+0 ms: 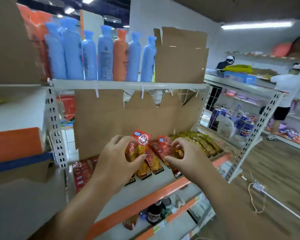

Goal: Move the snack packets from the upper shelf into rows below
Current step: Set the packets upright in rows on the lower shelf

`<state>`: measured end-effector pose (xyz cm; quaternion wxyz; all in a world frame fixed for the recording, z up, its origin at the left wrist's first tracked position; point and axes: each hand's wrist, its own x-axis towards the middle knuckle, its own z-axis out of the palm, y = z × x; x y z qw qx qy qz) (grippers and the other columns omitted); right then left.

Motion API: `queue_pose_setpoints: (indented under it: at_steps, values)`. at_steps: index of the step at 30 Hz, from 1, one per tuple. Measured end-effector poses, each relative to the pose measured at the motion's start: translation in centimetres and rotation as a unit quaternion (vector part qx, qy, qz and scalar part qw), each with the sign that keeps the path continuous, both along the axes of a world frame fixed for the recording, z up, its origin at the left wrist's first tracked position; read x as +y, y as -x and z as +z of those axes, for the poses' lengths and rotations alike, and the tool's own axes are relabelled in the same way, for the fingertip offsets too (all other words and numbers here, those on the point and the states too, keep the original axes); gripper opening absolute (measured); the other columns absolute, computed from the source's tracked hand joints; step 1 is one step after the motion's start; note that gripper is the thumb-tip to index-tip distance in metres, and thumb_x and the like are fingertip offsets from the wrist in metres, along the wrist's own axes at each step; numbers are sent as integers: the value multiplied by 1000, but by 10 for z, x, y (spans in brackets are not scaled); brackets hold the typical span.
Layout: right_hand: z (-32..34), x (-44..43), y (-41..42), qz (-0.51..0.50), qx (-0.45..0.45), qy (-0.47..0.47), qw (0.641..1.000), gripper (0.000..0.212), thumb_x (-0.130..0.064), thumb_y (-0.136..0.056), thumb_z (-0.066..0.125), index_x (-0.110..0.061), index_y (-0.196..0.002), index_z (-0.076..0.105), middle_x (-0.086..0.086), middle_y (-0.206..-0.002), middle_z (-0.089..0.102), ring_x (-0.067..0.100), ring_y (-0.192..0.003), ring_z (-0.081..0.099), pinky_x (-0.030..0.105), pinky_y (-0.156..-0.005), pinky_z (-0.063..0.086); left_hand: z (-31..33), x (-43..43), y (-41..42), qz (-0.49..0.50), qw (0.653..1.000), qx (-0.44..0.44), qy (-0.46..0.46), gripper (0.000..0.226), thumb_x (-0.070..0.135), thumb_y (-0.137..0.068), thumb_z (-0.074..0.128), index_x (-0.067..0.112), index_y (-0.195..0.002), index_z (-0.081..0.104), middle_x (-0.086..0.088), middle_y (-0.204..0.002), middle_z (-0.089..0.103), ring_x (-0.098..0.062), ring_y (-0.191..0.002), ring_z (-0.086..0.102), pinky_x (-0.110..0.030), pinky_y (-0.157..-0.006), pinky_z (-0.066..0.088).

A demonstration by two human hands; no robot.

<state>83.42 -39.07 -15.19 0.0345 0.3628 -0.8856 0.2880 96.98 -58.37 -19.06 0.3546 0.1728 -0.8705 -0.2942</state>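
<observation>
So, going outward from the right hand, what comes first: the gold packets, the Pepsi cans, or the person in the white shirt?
1. Gold packets: just right of the right hand, which pinches a red packet; same shelf.
2. Pepsi cans: farther right, on the neighbouring shelf unit.
3. Person in the white shirt: farthest, far right by the back shelves.

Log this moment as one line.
stage: arranging packets | left grip: holds left red packet | right grip: pinches right red packet | shelf: red row, yellow row beside it
</observation>
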Motion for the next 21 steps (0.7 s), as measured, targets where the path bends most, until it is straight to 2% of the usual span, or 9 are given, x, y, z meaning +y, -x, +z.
queue_pose_setpoints:
  at_steps: [4, 7, 10, 14, 17, 21]
  values:
    - [-46, -32, 23, 20, -19, -15, 1000, 35, -50, -81, 75, -33, -103, 55, -14, -98, 55, 8, -89, 53, 29, -72, 39, -48, -19, 23, 37, 998, 7, -49, 40, 44, -80, 84, 36, -114, 64, 17, -114, 54, -3, -104, 52, -23, -88, 43]
    - [-78, -55, 34, 39, -42, -16, 998, 34, -50, -81, 75, -31, -99, 53, -12, -95, 54, 6, -89, 53, 31, -75, 46, -78, -30, 27, 68, 995, -19, -68, 45, 46, -81, 83, 33, -120, 64, 16, -115, 55, -6, -107, 53, -24, -90, 44]
    - [-106, -78, 44, 56, -78, -18, 995, 36, -50, -81, 76, -32, -102, 53, -13, -99, 53, 7, -91, 54, 36, -81, 50, -102, -41, 23, 108, 990, -37, -79, 44, 43, -81, 84, 31, -118, 64, 16, -111, 55, -7, -102, 55, -25, -85, 48]
    - [-141, -104, 54, 92, -84, -18, 992, 36, -54, -79, 75, -35, -97, 51, -13, -94, 50, 6, -87, 52, 32, -76, 47, -135, -48, 18, 187, 977, -79, -71, 47, 43, -76, 87, 28, -115, 65, 11, -108, 56, -12, -98, 56, -25, -79, 44]
    - [-168, -119, 65, 142, -83, -39, 986, 34, -59, -80, 72, -41, -95, 47, -18, -94, 48, 3, -88, 50, 28, -77, 47, -158, -41, 23, 259, 958, -122, -19, 50, 56, -73, 81, 30, -112, 63, 7, -107, 60, -16, -96, 56, -35, -81, 49]
    - [-197, -126, 77, 216, -73, -50, 972, 38, -63, -77, 68, -41, -101, 48, -18, -97, 47, 5, -90, 49, 30, -79, 50, -180, -24, 37, 364, 912, -190, 3, 56, 73, -75, 60, 31, -112, 62, 4, -110, 59, -23, -101, 56, -50, -88, 49]
